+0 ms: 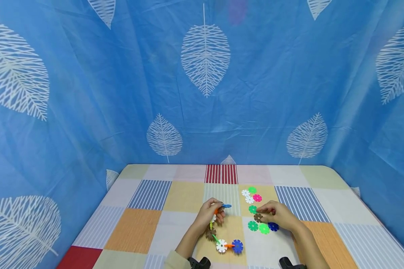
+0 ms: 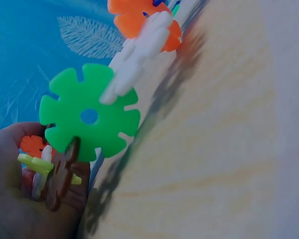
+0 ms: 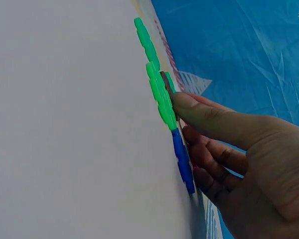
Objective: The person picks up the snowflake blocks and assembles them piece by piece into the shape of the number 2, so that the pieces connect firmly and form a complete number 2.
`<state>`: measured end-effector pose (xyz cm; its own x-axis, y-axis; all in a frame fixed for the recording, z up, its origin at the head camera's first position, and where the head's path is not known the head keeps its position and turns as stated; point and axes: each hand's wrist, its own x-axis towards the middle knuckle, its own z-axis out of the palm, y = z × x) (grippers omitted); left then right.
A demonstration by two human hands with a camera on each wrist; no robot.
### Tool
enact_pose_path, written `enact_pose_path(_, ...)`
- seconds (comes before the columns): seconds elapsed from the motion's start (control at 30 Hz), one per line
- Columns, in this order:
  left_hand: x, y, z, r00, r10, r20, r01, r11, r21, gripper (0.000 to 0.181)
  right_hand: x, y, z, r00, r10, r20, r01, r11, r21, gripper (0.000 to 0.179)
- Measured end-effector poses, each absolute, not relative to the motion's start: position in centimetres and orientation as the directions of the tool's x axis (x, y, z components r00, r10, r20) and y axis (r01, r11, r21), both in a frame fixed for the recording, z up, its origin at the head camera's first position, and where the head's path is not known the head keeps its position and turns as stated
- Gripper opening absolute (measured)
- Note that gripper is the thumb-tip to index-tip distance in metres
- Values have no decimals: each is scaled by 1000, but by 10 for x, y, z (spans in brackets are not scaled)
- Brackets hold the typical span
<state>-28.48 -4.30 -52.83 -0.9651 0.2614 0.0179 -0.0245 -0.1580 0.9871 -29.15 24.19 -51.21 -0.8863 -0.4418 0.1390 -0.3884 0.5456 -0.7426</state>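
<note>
My left hand (image 1: pixel 208 213) grips one end of a chain of notched plastic discs. A blue disc (image 1: pixel 226 206) sticks out past its fingertips. Below the hand the chain runs down through a brown disc (image 1: pixel 211 234) and a white disc (image 1: pixel 221 246) to a dark blue disc (image 1: pixel 237 246). In the left wrist view a green disc (image 2: pixel 87 114) of the chain is slotted with a white one (image 2: pixel 137 57). My right hand (image 1: pixel 278 215) has its thumb and forefinger at the edge of a loose brown disc (image 1: pixel 257 218), which lies among other discs on the table.
Near the right hand lie loose discs: green (image 1: pixel 253 225), light green (image 1: pixel 264 228), dark blue (image 1: pixel 274 226) and another green (image 1: pixel 252 209). Farther back lie a pink disc (image 1: pixel 257 198) and white ones (image 1: pixel 249 200). A patchwork cloth (image 1: pixel 185 194) covers the table; blue curtains (image 1: pixel 256 93) surround it.
</note>
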Motion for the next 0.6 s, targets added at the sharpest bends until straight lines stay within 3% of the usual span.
enact_pose_path(0.4,-286,-43,-528,-960,277,46,6,-142,990,22,-292,237,-512,-895,-434,103,-371,596,-712,23)
enact_pose_path(0.6,-283,-43,-527,-962,270,42,8,-125,992,20,-290,225,-512,-894,-427,133,-352,486,-800,24)
